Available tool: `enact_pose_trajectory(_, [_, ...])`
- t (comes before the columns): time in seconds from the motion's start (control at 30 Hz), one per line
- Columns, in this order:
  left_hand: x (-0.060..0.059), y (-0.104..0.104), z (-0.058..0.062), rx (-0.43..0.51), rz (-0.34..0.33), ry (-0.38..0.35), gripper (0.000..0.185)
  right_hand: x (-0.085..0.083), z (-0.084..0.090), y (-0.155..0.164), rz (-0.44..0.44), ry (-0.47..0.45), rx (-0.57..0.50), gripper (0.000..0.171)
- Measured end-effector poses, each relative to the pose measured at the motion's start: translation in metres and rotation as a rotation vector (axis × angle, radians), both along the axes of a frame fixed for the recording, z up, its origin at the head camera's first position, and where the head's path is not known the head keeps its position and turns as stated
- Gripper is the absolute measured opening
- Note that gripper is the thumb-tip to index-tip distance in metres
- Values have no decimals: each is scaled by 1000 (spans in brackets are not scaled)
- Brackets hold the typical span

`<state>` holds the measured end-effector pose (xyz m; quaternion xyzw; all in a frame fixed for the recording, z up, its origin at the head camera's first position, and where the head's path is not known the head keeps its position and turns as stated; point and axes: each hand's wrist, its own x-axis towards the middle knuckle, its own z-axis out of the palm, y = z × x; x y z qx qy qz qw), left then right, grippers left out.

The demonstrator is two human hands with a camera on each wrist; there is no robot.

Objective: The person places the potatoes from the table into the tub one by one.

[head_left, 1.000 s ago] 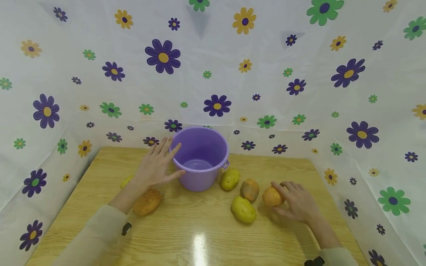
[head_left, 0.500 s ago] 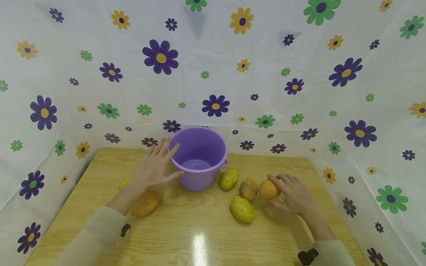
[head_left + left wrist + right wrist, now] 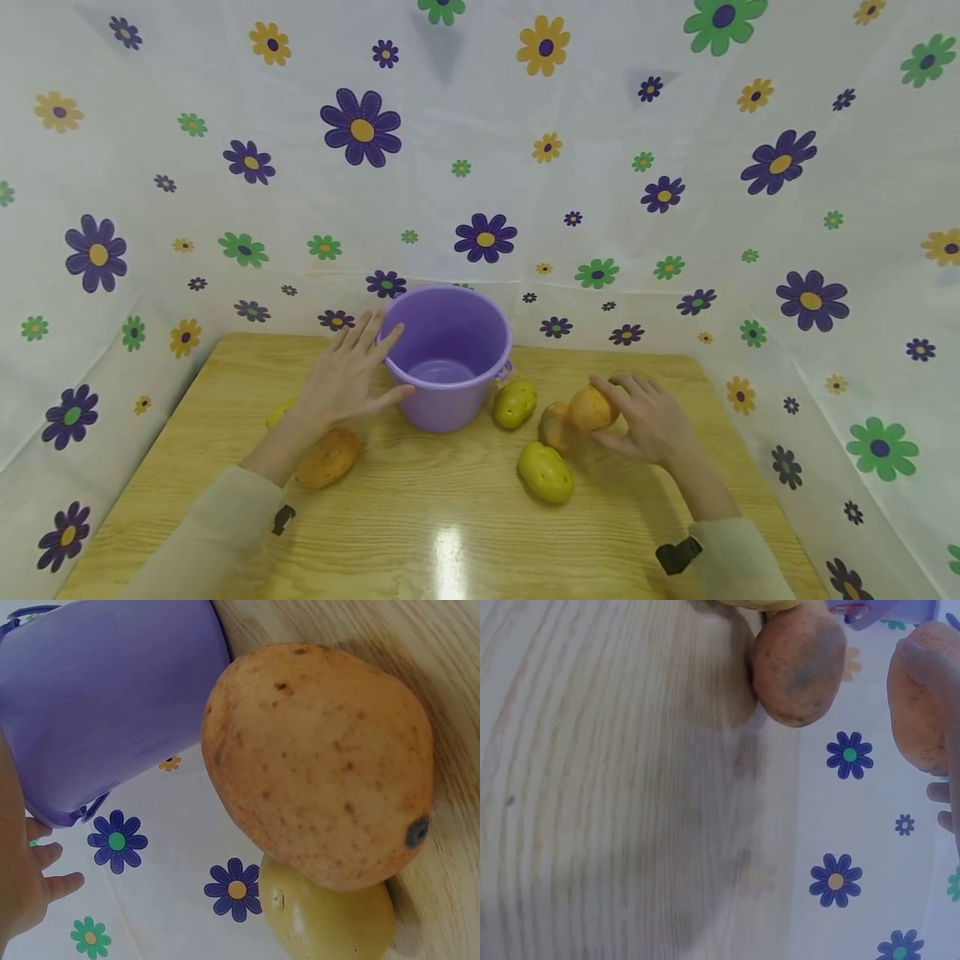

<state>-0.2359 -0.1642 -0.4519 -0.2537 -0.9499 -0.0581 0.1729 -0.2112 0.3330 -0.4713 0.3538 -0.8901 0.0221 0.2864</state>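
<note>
- Wooden table (image 3: pixel 420 533): light grain, walled on three sides by a white sheet printed with purple, green and yellow flowers (image 3: pixel 487 167).
- Yellow item (image 3: pixel 279 411): at far left, mostly hidden behind the left wrist; in the left wrist view it lies touching the brown potato.
- Brown potato (image 3: pixel 327 457): lies on the table just beside the left forearm; fills the left wrist view, speckled skin.
- Left hand (image 3: pixel 347 375): fingers straight and spread, palm laid flat against the left wall of the bucket; grasps nothing.
- Purple bucket (image 3: pixel 448 357): upright at rear centre of the table, nothing visible inside, small handle lug on its right side.
- Green-yellow potato (image 3: pixel 514 403): on the table, just right of the bucket's base.
- Second green-yellow potato (image 3: pixel 546 472): nearer the front edge, apart from the others.
- Dull brown potato (image 3: pixel 553 427): on the table, partly covered by the held one.
- Orange potato (image 3: pixel 592 407): lifted off the table, just above the dull brown potato, right of the bucket.
- Right hand (image 3: pixel 648 417): fingers curled round the orange potato, grasping it from the right.
</note>
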Motion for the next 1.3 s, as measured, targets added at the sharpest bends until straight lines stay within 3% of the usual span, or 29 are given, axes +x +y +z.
enact_pose_trajectory(0.93, [-2,1,-3,11,2,-21,101,-18,25,-30,36,30,-1,81])
enact_pose_trajectory(1.3, [-1,2,-1,25,5,-19,100,-25,42,-48,4,-32,13,86])
